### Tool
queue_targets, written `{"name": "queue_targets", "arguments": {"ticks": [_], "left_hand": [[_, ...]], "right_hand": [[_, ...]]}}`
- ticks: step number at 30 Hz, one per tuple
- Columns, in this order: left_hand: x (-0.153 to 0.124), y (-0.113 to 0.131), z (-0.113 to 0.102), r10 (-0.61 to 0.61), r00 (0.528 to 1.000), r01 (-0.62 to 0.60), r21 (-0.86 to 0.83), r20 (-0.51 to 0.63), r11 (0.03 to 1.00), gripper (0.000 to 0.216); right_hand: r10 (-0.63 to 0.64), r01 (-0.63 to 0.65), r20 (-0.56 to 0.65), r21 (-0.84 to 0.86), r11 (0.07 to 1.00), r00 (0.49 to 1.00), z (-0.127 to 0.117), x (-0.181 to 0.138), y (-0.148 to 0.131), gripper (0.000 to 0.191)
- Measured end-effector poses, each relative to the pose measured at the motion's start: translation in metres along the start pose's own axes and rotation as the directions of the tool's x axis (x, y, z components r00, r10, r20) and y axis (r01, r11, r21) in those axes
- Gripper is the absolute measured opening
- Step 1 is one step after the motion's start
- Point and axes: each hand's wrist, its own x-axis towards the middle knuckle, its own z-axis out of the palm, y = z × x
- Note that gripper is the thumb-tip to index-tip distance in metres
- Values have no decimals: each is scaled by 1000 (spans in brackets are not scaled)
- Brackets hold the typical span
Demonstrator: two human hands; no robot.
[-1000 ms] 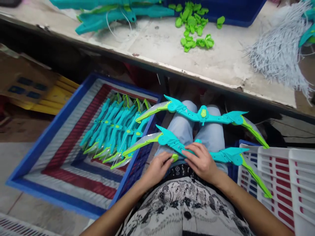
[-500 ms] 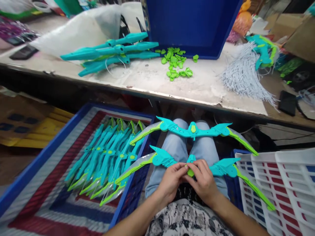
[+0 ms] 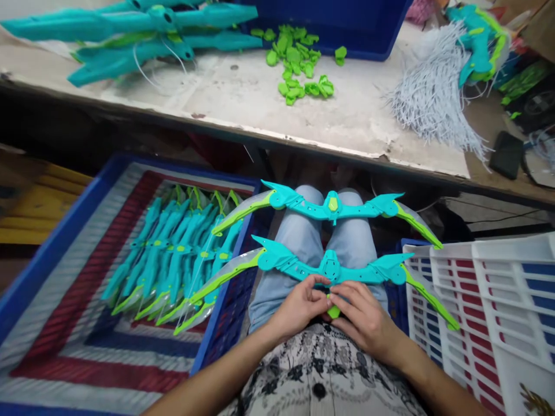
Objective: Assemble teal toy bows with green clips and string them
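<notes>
Two teal-and-green toy bows lie across my lap. The farther toy bow (image 3: pixel 307 207) has a green piece in its centre, while the nearer toy bow (image 3: pixel 368 274) shows a bare teal centre. Just below that centre, my left hand (image 3: pixel 301 306) and my right hand (image 3: pixel 368 315) meet with fingers pinched around a small green plastic piece (image 3: pixel 333 312). Fingers cover part of the piece. My left fingertips are close to the nearer bow's lower edge; whether they touch it I cannot tell.
A blue crate (image 3: pixel 97 199) at left holds several finished-looking bows. On the table (image 3: pixel 243 107) lie loose green pieces (image 3: pixel 295 55), stacked teal bow parts (image 3: pixel 130 26), a bundle of white strings (image 3: pixel 433 98) and a dark phone (image 3: pixel 506 155). A white basket (image 3: pixel 481 300) stands at right.
The view has tilted down and come closer. Both hands have drawn back from the nearer bow's centre, uncovering it, with the green piece still between the fingers.
</notes>
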Motion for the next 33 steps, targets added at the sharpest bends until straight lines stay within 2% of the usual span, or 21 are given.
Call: {"name": "queue_targets", "arguments": {"ticks": [2,3,4,6,7,8,10,14,18,21,24,27,30,33], "left_hand": [[0,5,-4,28,999,-26,117,-16,993,58],[2,10,-8,94,994,-79,203,-63,976,53],[4,15,-12,189,974,-145,304,-121,942,47],[13,27,-23,390,897,-249,492,-207,834,37],[20,32,-28,447,868,-269,552,-216,789,35],[28,38,-33,461,864,-271,586,-202,764,34],[44,46,-42,401,904,-242,599,-147,763,33],[68,55,-51,172,985,-133,560,-17,818,32],[79,62,-54,45,991,-105,541,124,834,26],[84,64,-53,-16,985,-88,572,174,815,27],[87,62,-51,-45,986,-59,583,162,811,33],[89,57,-49,-41,991,-44,591,130,806,37],[89,50,-48,15,992,-89,624,122,776,38],[89,44,-49,102,986,-162,679,128,716,33]], "right_hand": [[29,-28,-22,24,999,999,1,1,5,30],[48,-47,-62,20,999,997,4,1,10,32],[65,-65,-112,3,998,992,7,3,15,33],[76,-89,-192,-60,994,978,18,5,28,33],[69,-90,-205,-94,992,976,24,7,34,32],[60,-87,-202,-125,988,977,29,8,39,31],[54,-85,-181,-169,982,982,38,10,47,29],[78,-112,-161,-215,970,984,43,12,52,28],[102,-131,-134,-233,964,986,38,15,50,24],[112,-137,-115,-230,964,987,37,16,49,22],[180,-197,-115,-162,967,977,41,16,51,18],[359,-367,-128,-40,929,924,45,15,54,20],[518,-518,-52,20,855,854,46,18,59,48],[559,-558,110,-43,829,822,45,27,63,68]]}}
